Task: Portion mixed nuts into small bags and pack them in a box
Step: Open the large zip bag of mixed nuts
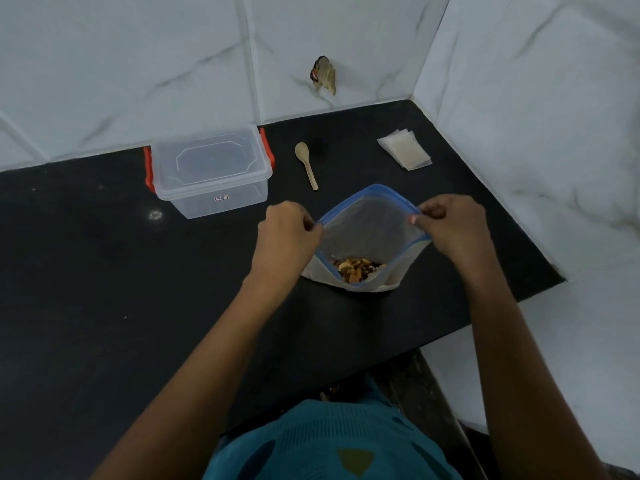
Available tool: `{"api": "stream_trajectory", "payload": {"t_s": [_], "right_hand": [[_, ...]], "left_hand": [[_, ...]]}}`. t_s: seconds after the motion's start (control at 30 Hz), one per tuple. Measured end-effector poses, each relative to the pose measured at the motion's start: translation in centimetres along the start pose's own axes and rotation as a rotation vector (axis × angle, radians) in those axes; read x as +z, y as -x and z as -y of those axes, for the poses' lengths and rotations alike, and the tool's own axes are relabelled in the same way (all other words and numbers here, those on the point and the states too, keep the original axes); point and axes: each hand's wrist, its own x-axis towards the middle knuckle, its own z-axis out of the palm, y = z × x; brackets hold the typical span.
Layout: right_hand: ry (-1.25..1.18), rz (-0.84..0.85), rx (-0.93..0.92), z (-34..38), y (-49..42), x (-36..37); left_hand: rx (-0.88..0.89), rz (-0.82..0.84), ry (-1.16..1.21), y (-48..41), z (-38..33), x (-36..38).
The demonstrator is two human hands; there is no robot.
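A large clear zip bag (369, 233) with a blue rim stands on the black counter (104, 289), its mouth pulled wide. Mixed nuts (356, 268) lie at its bottom. My left hand (289, 233) pinches the left end of the rim and my right hand (450, 225) pinches the right end. A clear plastic box (211, 171) with red clips and its lid on sits to the left rear. A wooden spoon (306, 164) lies beside it. A stack of small bags (405, 148) lies at the back right.
White marble-pattern tiled walls (519, 98) close the counter at the back and right. A dark crumpled scrap (323, 74) is stuck on the back wall. The counter's front edge runs diagonally near my body.
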Motion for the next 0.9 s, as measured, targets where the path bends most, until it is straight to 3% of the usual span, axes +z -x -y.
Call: {"api": "stream_trajectory", "payload": {"t_s": [0.13, 0.33, 0.67, 0.9], "right_hand": [[-0.133, -0.004, 0.007, -0.6, 1.3, 0.9], [-0.060, -0.055, 0.066, -2.2, 2.6, 1.4], [-0.444, -0.022, 0.247, -2.4, 2.1, 1.4], [-0.355, -0.028, 0.193, -2.1, 1.5, 1.5]], "left_hand": [[-0.019, -0.017, -0.015, 0.5, 0.6, 0.4], [-0.024, -0.059, 0.045, 0.4, 0.5, 0.1], [-0.011, -0.080, 0.089, 0.8, -0.1, 0.7], [-0.018, -0.049, 0.168, 0.8, 0.0, 1.2]]}}
